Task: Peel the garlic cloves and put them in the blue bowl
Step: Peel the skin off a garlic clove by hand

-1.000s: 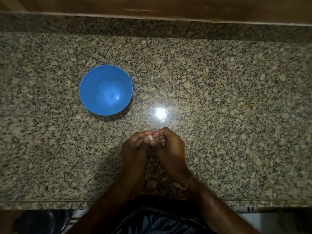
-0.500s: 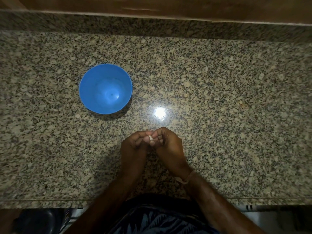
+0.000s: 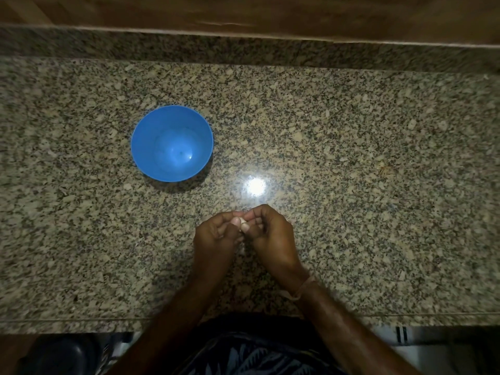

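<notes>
Both hands, left hand [image 3: 216, 234] & right hand [image 3: 273, 234], pinch garlic clove [image 3: 242, 221] w/ fingers, peeling; next: drop into blue bowl [image 3: 146, 131], up-left.

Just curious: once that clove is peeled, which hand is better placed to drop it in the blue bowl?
Left, probably. Both the left hand and right hand pinch the garlic clove, but the blue bowl stands on the left hand's side.

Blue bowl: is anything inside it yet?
No cloves inside the blue bowl; its floor shows only a tiny dark speck. The one garlic clove visible is pinched between the left hand and right hand, mostly covered by them.
</notes>
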Tool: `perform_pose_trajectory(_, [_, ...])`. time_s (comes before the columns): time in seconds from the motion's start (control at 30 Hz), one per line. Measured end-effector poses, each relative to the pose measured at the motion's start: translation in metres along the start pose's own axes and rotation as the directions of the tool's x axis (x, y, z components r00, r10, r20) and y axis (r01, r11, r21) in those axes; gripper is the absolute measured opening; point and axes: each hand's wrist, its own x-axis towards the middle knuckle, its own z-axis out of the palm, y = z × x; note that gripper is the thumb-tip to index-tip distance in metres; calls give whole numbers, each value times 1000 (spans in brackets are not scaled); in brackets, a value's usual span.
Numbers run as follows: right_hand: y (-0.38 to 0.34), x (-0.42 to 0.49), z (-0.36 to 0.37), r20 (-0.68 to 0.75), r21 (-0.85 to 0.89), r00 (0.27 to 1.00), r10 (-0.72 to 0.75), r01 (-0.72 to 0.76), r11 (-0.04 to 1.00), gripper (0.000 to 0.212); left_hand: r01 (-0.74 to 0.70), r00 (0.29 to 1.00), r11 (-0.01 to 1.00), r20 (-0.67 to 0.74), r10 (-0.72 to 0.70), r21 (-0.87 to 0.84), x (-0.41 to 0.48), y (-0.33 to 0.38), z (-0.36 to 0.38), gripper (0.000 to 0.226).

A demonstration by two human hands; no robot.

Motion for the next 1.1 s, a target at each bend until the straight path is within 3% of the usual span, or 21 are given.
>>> perform_pose_trajectory(0.1, [0,-3,0,-9,-19,1000,-27,27,999,6,59,998,998,12,-59,-28,-1,-3,-4,20])
perform_pose_trajectory(0.37, [-4,-15,10,-82,-25,997,-8,6,1000,9,30,997,1000,75,-30,9,-6,4,-9,20])
perform_pose_trajectory(0.57, [4,-26,25,-164,-342,951,-260,193,920,16,58,995,998,87,-55,-35,-13,7,-14,18])
perform_pose_trajectory(0.8, [2,-34,36,-240,-273,928,-285,217,937,12,141,983,978,136,-121,-153,-21,8,-26,23])
perform_pose_trajectory(0.9, [1,-39,35,-254,-111,950,-182,158,981,6,103,985,986,150,-83,-131,-22,8,-32,22])
perform_pose_trajectory(1.1, [-1,-44,36,-248,49,968,-49,63,997,6,6,987,998,162,4,-61,-28,9,-34,17])
